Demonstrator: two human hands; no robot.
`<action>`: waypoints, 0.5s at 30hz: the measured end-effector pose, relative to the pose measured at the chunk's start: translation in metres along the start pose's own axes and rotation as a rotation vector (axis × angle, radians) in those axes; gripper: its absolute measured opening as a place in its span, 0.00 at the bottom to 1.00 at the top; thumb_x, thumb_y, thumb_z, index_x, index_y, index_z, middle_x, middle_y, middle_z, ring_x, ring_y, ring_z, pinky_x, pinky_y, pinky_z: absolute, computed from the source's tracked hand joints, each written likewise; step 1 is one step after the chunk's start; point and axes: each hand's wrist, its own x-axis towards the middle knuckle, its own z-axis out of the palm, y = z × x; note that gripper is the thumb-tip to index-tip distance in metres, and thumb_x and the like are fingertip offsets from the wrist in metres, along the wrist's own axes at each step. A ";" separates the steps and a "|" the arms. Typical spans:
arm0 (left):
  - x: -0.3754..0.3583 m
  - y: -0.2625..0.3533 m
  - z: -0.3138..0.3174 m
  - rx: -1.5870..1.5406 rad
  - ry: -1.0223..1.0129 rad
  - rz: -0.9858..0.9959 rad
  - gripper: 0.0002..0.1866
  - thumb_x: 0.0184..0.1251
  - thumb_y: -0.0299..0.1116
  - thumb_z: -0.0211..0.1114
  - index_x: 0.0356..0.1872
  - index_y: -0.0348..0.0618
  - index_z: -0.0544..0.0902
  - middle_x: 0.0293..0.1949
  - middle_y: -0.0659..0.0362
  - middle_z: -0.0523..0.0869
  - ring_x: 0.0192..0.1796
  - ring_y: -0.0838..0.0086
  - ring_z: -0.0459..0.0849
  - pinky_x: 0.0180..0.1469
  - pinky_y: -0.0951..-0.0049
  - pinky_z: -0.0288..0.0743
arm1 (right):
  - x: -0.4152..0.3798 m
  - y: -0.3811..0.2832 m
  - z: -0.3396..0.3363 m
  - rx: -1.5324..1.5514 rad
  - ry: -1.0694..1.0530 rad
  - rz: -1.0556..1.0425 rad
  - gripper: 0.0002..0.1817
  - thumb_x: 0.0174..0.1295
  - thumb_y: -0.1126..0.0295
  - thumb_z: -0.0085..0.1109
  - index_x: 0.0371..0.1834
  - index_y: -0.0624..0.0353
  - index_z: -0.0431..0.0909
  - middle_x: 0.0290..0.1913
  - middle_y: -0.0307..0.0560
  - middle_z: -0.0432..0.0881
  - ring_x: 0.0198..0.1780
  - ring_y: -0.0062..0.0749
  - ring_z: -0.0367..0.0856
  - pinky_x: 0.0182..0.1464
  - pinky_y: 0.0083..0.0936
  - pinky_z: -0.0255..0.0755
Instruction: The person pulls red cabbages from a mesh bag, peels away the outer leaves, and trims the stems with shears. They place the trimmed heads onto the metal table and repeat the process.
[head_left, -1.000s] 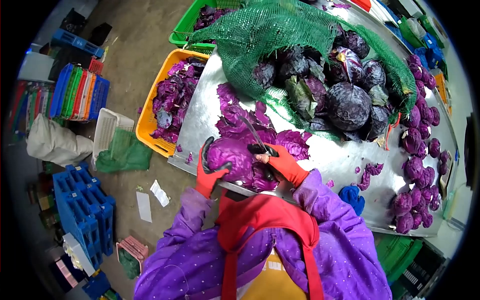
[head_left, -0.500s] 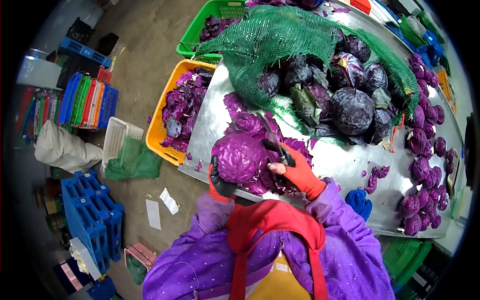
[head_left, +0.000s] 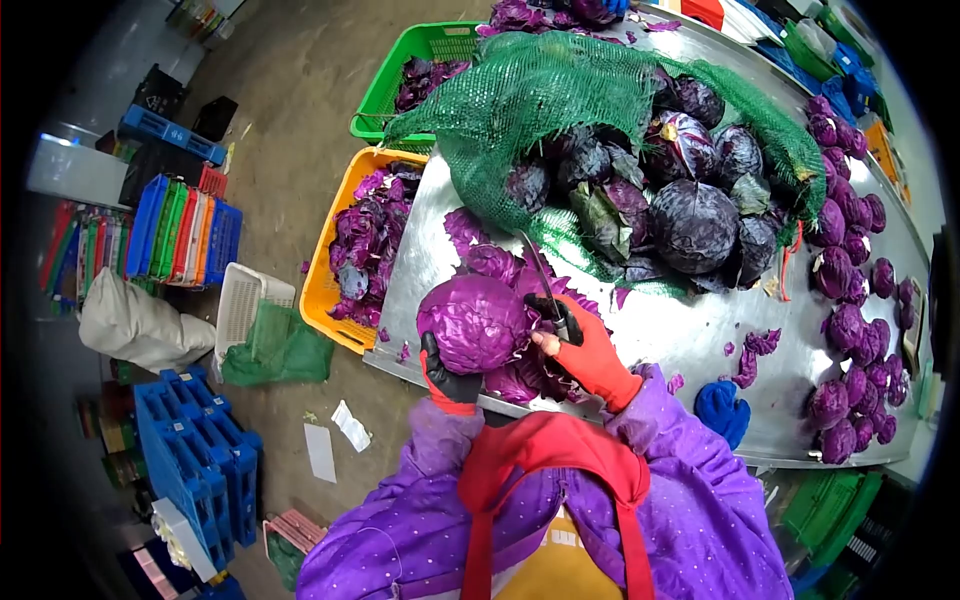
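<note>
A peeled purple cabbage (head_left: pixel 472 322) is gripped at its lower left by my left hand (head_left: pixel 450 376), in a black and red glove. My right hand (head_left: pixel 590 352), in a red and black glove with a bare thumb tip, holds a knife (head_left: pixel 541 268), its blade pointing up and away. The thumb is at the cabbage's right side, by its cut stem end. Loose purple leaves (head_left: pixel 515 378) lie beneath and behind the cabbage on the metal table (head_left: pixel 660 345).
Dark unpeeled cabbages (head_left: pixel 698 228) spill from a green mesh sack (head_left: pixel 560 95). Peeled cabbages (head_left: pixel 845 325) line the table's right side. An orange crate (head_left: pixel 318 290) and a green crate (head_left: pixel 372 112) hold leaves. A blue glove (head_left: pixel 722 412) lies near the front edge. Blue pallets (head_left: pixel 195 450) stand left.
The camera view has shifted slightly. The cabbage has turned a little in my left hand, and my right thumb now sits against its right side. Both hands keep their hold.
</note>
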 end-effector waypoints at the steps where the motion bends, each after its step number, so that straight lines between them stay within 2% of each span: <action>1: 0.000 -0.001 -0.002 0.022 0.050 -0.001 0.34 0.73 0.58 0.51 0.73 0.50 0.67 0.70 0.53 0.71 0.71 0.52 0.70 0.72 0.42 0.63 | 0.002 -0.002 0.005 -0.025 0.063 -0.056 0.22 0.62 0.64 0.65 0.58 0.58 0.76 0.42 0.39 0.81 0.43 0.24 0.73 0.49 0.26 0.70; 4: -0.004 0.002 0.008 0.112 0.061 0.009 0.33 0.73 0.58 0.51 0.72 0.50 0.67 0.70 0.53 0.71 0.71 0.52 0.70 0.72 0.41 0.63 | 0.007 -0.008 0.008 -0.223 0.165 0.005 0.17 0.61 0.67 0.62 0.53 0.60 0.77 0.34 0.37 0.77 0.37 0.23 0.71 0.42 0.26 0.69; 5: -0.003 0.002 0.004 0.081 0.087 -0.004 0.34 0.71 0.60 0.51 0.72 0.52 0.68 0.70 0.54 0.71 0.71 0.52 0.70 0.72 0.40 0.62 | 0.011 0.005 0.007 -0.084 0.198 -0.013 0.12 0.59 0.69 0.60 0.46 0.60 0.77 0.28 0.35 0.72 0.32 0.20 0.68 0.35 0.25 0.66; 8: -0.003 0.009 0.019 -0.070 0.015 -0.009 0.34 0.71 0.60 0.52 0.72 0.52 0.69 0.71 0.55 0.71 0.72 0.52 0.68 0.73 0.39 0.59 | 0.010 0.043 0.000 0.071 0.199 -0.002 0.10 0.58 0.69 0.61 0.42 0.58 0.77 0.31 0.31 0.74 0.34 0.17 0.67 0.37 0.21 0.65; 9: -0.003 0.013 0.030 -0.012 0.089 -0.004 0.37 0.68 0.64 0.51 0.73 0.54 0.67 0.72 0.55 0.69 0.73 0.51 0.67 0.73 0.38 0.58 | 0.008 0.049 -0.001 0.068 0.200 0.040 0.08 0.58 0.70 0.62 0.38 0.56 0.76 0.30 0.32 0.74 0.33 0.17 0.67 0.37 0.21 0.65; 12: 0.008 0.016 0.026 -0.288 -0.203 -0.083 0.36 0.70 0.63 0.47 0.73 0.56 0.66 0.70 0.54 0.72 0.72 0.54 0.69 0.71 0.39 0.63 | 0.000 0.068 -0.017 -0.276 0.272 0.154 0.08 0.59 0.72 0.62 0.39 0.59 0.76 0.31 0.34 0.75 0.34 0.19 0.69 0.39 0.23 0.67; 13: 0.008 0.014 0.026 0.081 -0.167 0.043 0.36 0.69 0.60 0.52 0.73 0.54 0.64 0.71 0.53 0.70 0.72 0.54 0.69 0.71 0.40 0.64 | -0.001 0.074 -0.022 -0.259 0.283 0.080 0.09 0.59 0.73 0.58 0.43 0.57 0.78 0.32 0.40 0.79 0.35 0.24 0.75 0.40 0.28 0.71; 14: 0.007 0.011 0.028 0.454 -0.093 0.150 0.37 0.69 0.57 0.57 0.74 0.53 0.62 0.71 0.52 0.69 0.72 0.54 0.69 0.71 0.41 0.65 | -0.002 0.068 -0.025 -0.131 0.264 0.069 0.14 0.60 0.72 0.61 0.49 0.57 0.79 0.37 0.40 0.81 0.40 0.24 0.77 0.45 0.26 0.72; 15: 0.007 0.012 0.030 0.350 -0.066 0.082 0.40 0.67 0.56 0.60 0.75 0.51 0.59 0.72 0.52 0.68 0.72 0.54 0.68 0.71 0.42 0.66 | 0.000 0.052 -0.023 -0.081 0.250 0.012 0.18 0.60 0.71 0.64 0.53 0.58 0.78 0.40 0.40 0.82 0.43 0.25 0.78 0.48 0.25 0.72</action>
